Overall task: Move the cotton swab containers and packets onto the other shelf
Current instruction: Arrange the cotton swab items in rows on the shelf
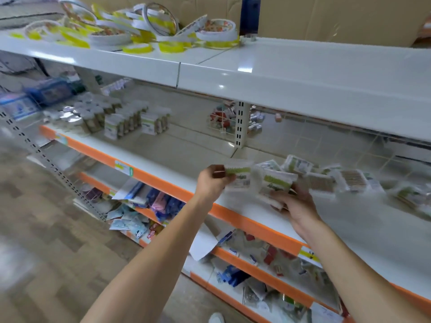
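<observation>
My left hand (213, 181) pinches a cotton swab packet (239, 177) with a green label, held just above the middle shelf (163, 157). My right hand (295, 206) grips a second packet (274, 185) of the same kind right beside it. More swab packets (321, 180) lie in a loose row on the shelf to the right of my hands. Further left on the same shelf stand several swab containers and boxes (123, 122). The frame is blurred by motion.
The top shelf (303, 73) carries white and yellow tape rolls (140, 29) at the left. An upright slotted post (239, 123) stands behind the middle shelf. Lower shelves (256, 259) hold mixed packets and cards. Wood-look floor lies to the left.
</observation>
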### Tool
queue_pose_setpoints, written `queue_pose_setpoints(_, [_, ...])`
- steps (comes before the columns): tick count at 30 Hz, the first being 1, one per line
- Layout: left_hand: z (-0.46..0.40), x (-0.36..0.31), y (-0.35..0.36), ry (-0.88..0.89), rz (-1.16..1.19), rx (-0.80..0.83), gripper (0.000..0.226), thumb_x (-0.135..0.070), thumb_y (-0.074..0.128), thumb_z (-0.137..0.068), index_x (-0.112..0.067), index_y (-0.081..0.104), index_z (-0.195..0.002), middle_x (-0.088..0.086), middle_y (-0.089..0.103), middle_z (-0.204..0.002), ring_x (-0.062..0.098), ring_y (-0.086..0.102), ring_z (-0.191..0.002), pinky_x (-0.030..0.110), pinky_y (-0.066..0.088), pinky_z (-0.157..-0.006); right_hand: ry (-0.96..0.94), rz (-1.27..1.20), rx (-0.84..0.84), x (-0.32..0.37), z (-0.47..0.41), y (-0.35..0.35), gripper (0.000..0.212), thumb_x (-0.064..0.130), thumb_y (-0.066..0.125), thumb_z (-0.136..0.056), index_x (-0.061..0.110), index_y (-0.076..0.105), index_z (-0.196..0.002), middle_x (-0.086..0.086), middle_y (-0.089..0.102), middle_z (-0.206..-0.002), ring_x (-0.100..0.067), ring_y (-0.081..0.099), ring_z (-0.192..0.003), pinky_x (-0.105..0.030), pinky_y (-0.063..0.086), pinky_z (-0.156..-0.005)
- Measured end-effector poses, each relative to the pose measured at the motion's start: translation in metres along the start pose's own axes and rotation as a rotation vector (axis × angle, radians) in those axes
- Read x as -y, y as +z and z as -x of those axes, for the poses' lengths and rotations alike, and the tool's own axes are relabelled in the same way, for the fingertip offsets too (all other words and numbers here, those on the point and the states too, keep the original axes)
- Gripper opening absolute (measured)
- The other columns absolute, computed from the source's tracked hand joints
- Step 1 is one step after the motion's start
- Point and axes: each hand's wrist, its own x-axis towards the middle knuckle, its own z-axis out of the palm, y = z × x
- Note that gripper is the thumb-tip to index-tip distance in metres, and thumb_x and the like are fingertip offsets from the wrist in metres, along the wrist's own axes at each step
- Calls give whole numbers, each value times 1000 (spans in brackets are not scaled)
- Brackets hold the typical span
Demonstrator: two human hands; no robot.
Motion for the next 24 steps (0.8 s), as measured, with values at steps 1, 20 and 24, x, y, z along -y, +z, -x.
queue_pose_setpoints(1, [2,1,-8,8,-3,-17,41,-14,80,-82,-9,63,-120,-3,73,-94,7,66,-76,15,51,-59,-4,36,22,0,-1,8,36,1,80,-75,13,69,-107,-9,76,-100,-23,74,-87,-27,57,-63])
queue_pose_setpoints(20, [-24,16,-210,36,47,-264,40,-9,80,-82,-1,64,-119,13,64,-103,16,62,-86,17,52,-68,-78,195,231,-21,-14,216,31,-1,79,-77,16,70,-102,-3,79,-96,-16,76,-84,-28,59,-70])
queue_pose_setpoints(24, [-33,20,-267,24,48,-233,31,-12,79,-83,-12,67,-111,14,69,-111,19,69,-90,26,56,-70,-52,131,251,-37,-13,274,35,-6,76,-75,13,70,-105,-3,79,-94,-19,77,-84,-24,58,-65])
